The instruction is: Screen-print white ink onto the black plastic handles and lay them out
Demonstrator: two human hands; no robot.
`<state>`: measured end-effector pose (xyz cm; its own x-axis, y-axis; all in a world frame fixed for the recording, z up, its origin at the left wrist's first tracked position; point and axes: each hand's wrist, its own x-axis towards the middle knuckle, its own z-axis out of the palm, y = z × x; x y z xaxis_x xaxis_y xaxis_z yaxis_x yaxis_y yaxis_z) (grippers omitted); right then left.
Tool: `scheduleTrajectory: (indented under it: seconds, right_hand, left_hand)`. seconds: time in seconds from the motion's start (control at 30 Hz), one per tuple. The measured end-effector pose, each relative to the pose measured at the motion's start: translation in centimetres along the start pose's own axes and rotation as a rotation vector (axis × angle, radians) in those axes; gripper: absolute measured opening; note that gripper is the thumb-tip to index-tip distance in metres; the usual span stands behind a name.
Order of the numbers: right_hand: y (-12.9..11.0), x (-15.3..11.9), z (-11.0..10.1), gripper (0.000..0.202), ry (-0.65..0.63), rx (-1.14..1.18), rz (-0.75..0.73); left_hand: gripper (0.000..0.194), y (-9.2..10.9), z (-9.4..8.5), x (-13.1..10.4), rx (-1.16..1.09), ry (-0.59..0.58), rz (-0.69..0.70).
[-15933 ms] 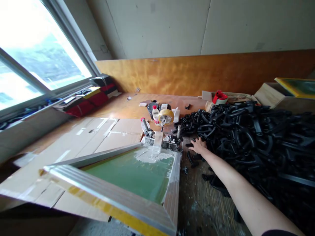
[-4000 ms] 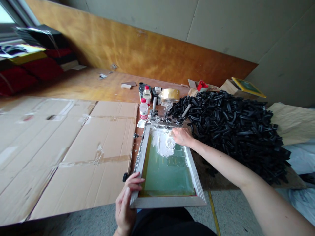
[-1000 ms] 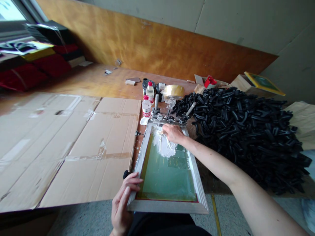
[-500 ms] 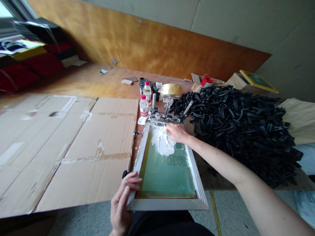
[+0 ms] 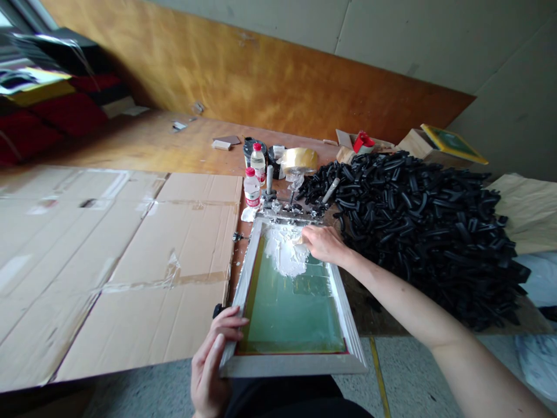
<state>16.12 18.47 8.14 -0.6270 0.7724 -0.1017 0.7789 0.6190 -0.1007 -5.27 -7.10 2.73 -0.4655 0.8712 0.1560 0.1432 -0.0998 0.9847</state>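
A screen-printing frame (image 5: 296,364) with a pale metal rim and a green mesh (image 5: 289,316) lies in front of me, its far end at a metal hinge clamp (image 5: 293,216). My left hand (image 5: 215,354) grips the near left corner, fingers over the rim. Thick white ink (image 5: 285,255) covers the far part of the mesh. At the ink's right side my right hand (image 5: 325,244) is closed on a small tan scraper, mostly hidden by the fingers, just over the mesh.
Flattened cardboard (image 5: 169,244) spreads to the left. A heap of black curved plastic parts (image 5: 418,232) fills the right. Behind the clamp stand two red-capped bottles (image 5: 251,188), dark cans and a tape roll (image 5: 300,158). Stacked red and black bundles (image 5: 65,113) sit at far left.
My right hand has moved slightly right and toward me, away from the hinge clamp. My left hand keeps its hold on the frame. The view has shifted a little.
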Motion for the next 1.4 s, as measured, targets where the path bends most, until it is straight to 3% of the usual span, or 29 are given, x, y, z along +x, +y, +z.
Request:
scheduleTrajectory:
  seconds: [0.2, 0.3, 0.47, 0.63, 0.77, 0.93, 1.13, 1.27, 1.4]
  right_hand:
    - [-0.3, -0.4, -0.1, 0.014, 0.019, -0.033, 0.067]
    - [-1.0, -0.7, 0.0, 0.014, 0.027, -0.018, 0.017]
    - [-1.5, 0.7, 0.4, 0.019, 0.028, -0.035, 0.038]
    - [0.5, -0.7, -0.5, 0.012, 0.063, 0.025, 0.008]
    - [1.2, -2.5, 0.2, 0.014, 0.058, 0.081, -0.006]
    - [1.1, -0.1, 1.5, 0.019, 0.094, 0.086, 0.012]
    - [4.8, -1.1, 0.4, 0.022, 0.122, 0.142, 0.023]
    - [6.1, -1.1, 1.9, 0.018, 0.166, 0.234, 0.073]
    - [4.3, 0.9, 4.0, 0.017, 0.202, 0.324, 0.026]
  left_hand:
    - [0.028, 0.4, 0.2, 0.2, -0.019, 0.036, -0.051]
    - [0.028, 0.2, 0.2, 0.2, -0.018, 0.035, -0.056]
    - [0.024, 0.2, 0.1, 0.1, -0.021, 0.034, -0.046]
    - [0.021, 0.1, 0.1, 0.1, -0.049, 0.037, -0.058]
    - [0.020, -0.3, 0.2, -0.1, -0.049, 0.045, -0.069]
    - [0.020, -0.4, 0.0, 0.0, -0.013, 0.032, -0.017]
    - [0.012, -0.7, -0.1, -0.2, 0.002, 0.014, 0.025]
    - [0.015, -0.9, 0.1, -0.3, 0.000, 0.025, 0.010]
    - [0.013, -0.8, 0.0, -0.3, 0.022, 0.013, 0.035]
